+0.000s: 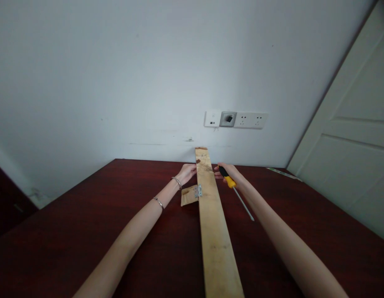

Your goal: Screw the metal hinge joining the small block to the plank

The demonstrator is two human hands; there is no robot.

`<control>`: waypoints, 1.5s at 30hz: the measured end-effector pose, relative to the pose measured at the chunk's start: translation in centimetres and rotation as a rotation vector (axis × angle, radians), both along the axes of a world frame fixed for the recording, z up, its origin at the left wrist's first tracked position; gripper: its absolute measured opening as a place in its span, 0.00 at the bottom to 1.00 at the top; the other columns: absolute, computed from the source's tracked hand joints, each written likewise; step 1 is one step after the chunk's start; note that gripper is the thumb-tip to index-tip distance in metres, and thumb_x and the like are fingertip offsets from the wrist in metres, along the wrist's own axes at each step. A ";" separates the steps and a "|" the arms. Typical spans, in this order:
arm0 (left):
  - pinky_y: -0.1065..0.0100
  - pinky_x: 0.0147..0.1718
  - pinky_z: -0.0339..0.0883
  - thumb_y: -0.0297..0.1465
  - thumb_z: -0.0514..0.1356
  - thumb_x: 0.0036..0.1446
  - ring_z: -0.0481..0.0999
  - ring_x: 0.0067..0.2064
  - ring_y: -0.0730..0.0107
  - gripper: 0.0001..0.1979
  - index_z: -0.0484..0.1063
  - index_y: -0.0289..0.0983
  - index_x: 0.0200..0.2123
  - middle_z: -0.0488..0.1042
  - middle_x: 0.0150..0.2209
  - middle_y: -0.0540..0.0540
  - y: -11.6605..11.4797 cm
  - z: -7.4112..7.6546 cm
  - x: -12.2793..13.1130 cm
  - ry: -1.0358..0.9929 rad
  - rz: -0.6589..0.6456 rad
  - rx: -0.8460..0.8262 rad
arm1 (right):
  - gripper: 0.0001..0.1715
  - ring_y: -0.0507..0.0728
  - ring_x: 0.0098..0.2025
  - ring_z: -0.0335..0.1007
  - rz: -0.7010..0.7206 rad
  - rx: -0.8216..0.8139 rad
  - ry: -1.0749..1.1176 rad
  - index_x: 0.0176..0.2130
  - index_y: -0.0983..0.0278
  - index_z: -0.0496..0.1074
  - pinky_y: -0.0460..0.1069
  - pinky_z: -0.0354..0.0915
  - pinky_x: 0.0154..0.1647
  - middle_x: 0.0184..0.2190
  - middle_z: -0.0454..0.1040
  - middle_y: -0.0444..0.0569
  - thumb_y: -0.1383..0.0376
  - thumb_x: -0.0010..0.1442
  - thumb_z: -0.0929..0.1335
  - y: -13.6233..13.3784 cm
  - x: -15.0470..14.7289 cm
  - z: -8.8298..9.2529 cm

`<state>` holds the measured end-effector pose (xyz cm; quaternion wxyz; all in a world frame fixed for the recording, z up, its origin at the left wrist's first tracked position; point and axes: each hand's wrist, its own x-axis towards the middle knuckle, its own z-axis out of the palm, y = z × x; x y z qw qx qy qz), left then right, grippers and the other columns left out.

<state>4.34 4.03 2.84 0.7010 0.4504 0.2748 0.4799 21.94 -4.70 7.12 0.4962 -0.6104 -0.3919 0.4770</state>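
A long wooden plank (215, 231) runs from the near edge of the view toward the wall. A small wooden piece (188, 197) joins its left side by a metal hinge (199, 191). My left hand (188, 171) grips the plank's left edge beyond the hinge, its fingertips partly hidden by the wood. On the opposite edge, my right hand (228, 170) has its fingers at the plank. That hand also holds a screwdriver (231, 182) with a black and yellow handle, its shaft pointing back and down to the right.
The dark red tabletop (154, 256) meets a white wall (132, 82). Sockets (250, 120) and a black plug (229, 118) sit on the wall beyond the plank. A thin flat strip (283, 173) lies at the back right, near a white door (350, 145).
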 end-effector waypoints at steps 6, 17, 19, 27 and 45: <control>0.67 0.43 0.69 0.16 0.61 0.48 0.77 0.32 0.71 0.06 0.76 0.27 0.31 0.79 0.30 0.41 0.6 0.2 -0.5 -0.013 -0.010 -0.023 | 0.13 0.53 0.23 0.76 0.009 0.019 -0.010 0.34 0.68 0.72 0.40 0.57 0.12 0.24 0.78 0.53 0.60 0.61 0.65 -0.7 -0.3 1.1; 0.65 0.40 0.71 0.24 0.61 0.56 0.79 0.36 0.65 0.14 0.73 0.33 0.47 0.78 0.41 0.39 -0.4 0.8 -1.1 0.087 -0.183 0.052 | 0.14 0.55 0.25 0.78 0.007 0.035 -0.005 0.36 0.69 0.72 0.40 0.57 0.11 0.26 0.79 0.56 0.61 0.61 0.63 -1.5 -0.1 2.3; 0.65 0.39 0.71 0.23 0.62 0.55 0.79 0.35 0.66 0.16 0.72 0.33 0.49 0.78 0.41 0.39 -0.5 0.9 -1.2 0.089 -0.191 0.046 | 0.14 0.55 0.26 0.78 0.009 0.040 -0.002 0.36 0.69 0.72 0.40 0.57 0.11 0.27 0.80 0.56 0.61 0.61 0.63 -1.6 0.0 2.3; 0.64 0.37 0.73 0.22 0.60 0.56 0.79 0.34 0.66 0.20 0.70 0.33 0.53 0.78 0.42 0.38 -1.1 1.5 -1.2 0.114 -0.127 0.062 | 0.13 0.56 0.29 0.79 0.033 0.056 0.037 0.34 0.68 0.72 0.40 0.57 0.11 0.29 0.80 0.57 0.61 0.61 0.63 -1.8 0.0 2.2; 0.68 0.34 0.72 0.22 0.60 0.55 0.78 0.31 0.69 0.18 0.71 0.31 0.50 0.79 0.38 0.40 -1.1 1.7 -1.2 0.134 -0.070 0.040 | 0.07 0.49 0.15 0.67 0.071 0.219 0.072 0.36 0.66 0.68 0.40 0.56 0.09 0.21 0.74 0.46 0.64 0.61 0.66 -2.4 1.9 3.0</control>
